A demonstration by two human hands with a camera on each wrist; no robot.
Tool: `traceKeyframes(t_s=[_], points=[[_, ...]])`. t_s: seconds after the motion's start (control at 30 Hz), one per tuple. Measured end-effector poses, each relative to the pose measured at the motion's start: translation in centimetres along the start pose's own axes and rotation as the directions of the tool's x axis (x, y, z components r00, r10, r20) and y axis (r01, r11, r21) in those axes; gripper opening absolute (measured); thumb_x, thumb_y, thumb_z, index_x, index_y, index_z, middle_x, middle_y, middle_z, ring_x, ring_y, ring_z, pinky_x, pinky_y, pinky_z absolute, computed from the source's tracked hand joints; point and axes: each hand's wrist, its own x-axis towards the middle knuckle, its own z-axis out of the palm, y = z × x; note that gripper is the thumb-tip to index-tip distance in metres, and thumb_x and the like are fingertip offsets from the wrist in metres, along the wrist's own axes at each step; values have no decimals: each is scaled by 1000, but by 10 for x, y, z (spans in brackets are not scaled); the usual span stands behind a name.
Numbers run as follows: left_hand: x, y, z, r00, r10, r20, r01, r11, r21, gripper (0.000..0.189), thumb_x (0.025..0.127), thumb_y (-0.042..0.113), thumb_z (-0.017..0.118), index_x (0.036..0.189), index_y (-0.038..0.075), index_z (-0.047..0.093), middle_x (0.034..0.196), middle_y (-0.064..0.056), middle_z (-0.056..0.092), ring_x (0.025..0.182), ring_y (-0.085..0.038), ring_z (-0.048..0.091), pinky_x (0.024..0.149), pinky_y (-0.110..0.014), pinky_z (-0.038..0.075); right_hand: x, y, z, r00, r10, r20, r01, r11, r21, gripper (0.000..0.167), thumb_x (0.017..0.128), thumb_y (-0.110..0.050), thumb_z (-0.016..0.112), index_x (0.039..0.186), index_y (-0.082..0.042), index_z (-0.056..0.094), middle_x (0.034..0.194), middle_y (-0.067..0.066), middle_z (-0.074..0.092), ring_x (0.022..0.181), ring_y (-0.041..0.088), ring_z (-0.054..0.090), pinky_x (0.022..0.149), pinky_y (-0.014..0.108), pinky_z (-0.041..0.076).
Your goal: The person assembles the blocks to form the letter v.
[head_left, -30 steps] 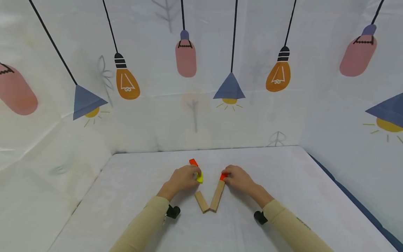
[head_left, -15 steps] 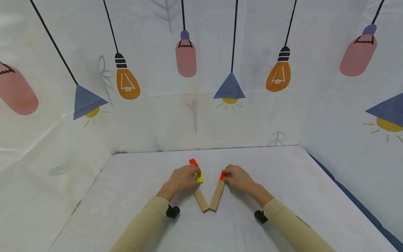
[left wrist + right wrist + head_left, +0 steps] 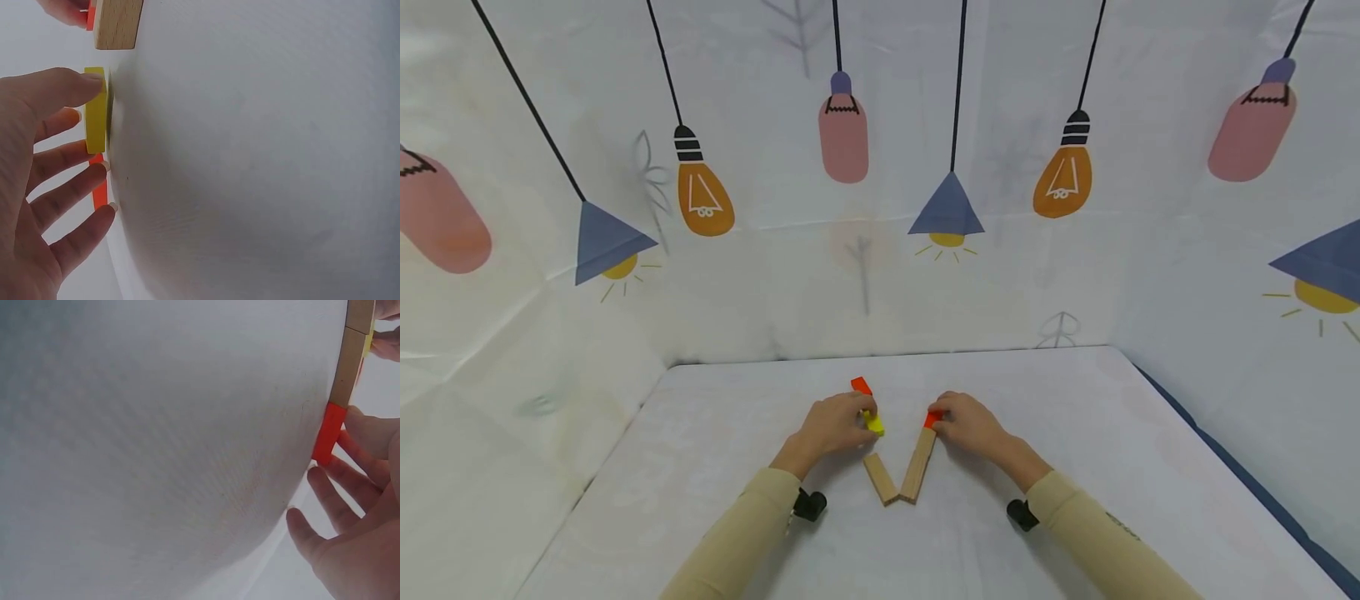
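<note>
Between its thumb and fingers, my left hand (image 3: 835, 423) pinches a yellow block (image 3: 95, 119), low over the white table. Just beyond that hand, in line with the yellow block, lies an orange-red block (image 3: 861, 385). My right hand (image 3: 968, 425) holds another orange-red block (image 3: 329, 432) by thumb and fingertips, at the far end of a row of plain wood blocks (image 3: 918, 468). A shorter plain wood block (image 3: 881, 479) slants away on the left and meets that row at the near end, forming a V. A gap separates its upper end from the yellow block.
The white table (image 3: 715, 442) ends at a back edge beneath a white wall sheet (image 3: 760, 292) printed with lamps and bulbs. Black wrist devices, such as the left one (image 3: 810, 505), sit under both wrists.
My left hand has shifted very slightly left, and the yellow block has turned a little toward the slant of the left arm of the V. My right hand stays in place.
</note>
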Motion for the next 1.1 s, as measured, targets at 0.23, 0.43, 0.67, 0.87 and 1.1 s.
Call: traceKeyframes(t_s=[0.23, 0.43, 0.67, 0.87, 1.1], points=[[-3, 0, -3, 1000, 1, -11, -1, 1000, -6, 24, 83, 37, 74, 104, 28, 67, 110, 9, 66, 81, -9, 54, 70, -29, 44, 1, 2, 0, 1000, -17, -7, 16, 1000, -26, 26, 86, -11, 74, 111, -6, 74, 111, 5, 70, 106, 23, 65, 95, 42, 51], [-7, 0, -4, 1000, -10, -14, 10, 1000, -15, 22, 83, 38, 73, 103, 29, 67, 116, 9, 67, 81, -9, 54, 69, -29, 44, 1, 2, 0, 1000, -28, -6, 28, 999, -28, 25, 86, -11, 74, 110, -5, 74, 111, 5, 71, 105, 23, 65, 94, 42, 52], [-12, -4, -6, 1000, -8, -22, 8, 1000, -12, 22, 84, 40, 72, 103, 30, 67, 119, 9, 67, 85, -10, 55, 73, -30, 46, 1, 0, -2, 999, -33, -4, 33, 999, -15, 23, 86, -11, 74, 109, -6, 74, 109, 4, 70, 104, 23, 64, 94, 43, 52], [-18, -7, -10, 999, -26, -30, 25, 1000, -14, 22, 84, 41, 71, 103, 32, 66, 111, 10, 67, 83, -10, 55, 72, -29, 47, 1, 0, -2, 1000, -25, -3, 25, 999, -21, 23, 87, -11, 74, 109, -7, 74, 109, 4, 71, 104, 22, 64, 94, 42, 52], [-24, -12, -13, 998, -33, -45, 33, 999, -16, 21, 84, 39, 70, 103, 32, 66, 109, 12, 66, 86, -10, 56, 75, -33, 48, 1, -1, -2, 1000, -19, 3, 19, 999, -26, 22, 87, -11, 73, 108, -7, 74, 109, 4, 70, 102, 21, 64, 93, 42, 52]])
